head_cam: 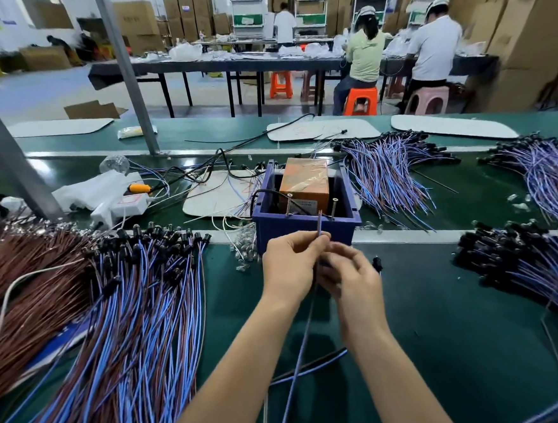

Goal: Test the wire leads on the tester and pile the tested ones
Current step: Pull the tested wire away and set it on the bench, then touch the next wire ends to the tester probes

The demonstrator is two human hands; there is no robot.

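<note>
A thin blue-and-brown wire lead runs up between both hands, its bare tip sticking up in front of the tester. My left hand pinches the lead near its top end. My right hand curls around the same lead just below, with a black socket end showing beside its knuckles. The tester is a blue plastic box holding an orange block, with two upright metal screws on its near rim. A large pile of leads lies at the left, and more piles lie at the right.
A white power strip and an orange-handled tool lie behind the left pile. Small clear bulbs are scattered left of the box. Grey posts rise at the left. People sit at a far table.
</note>
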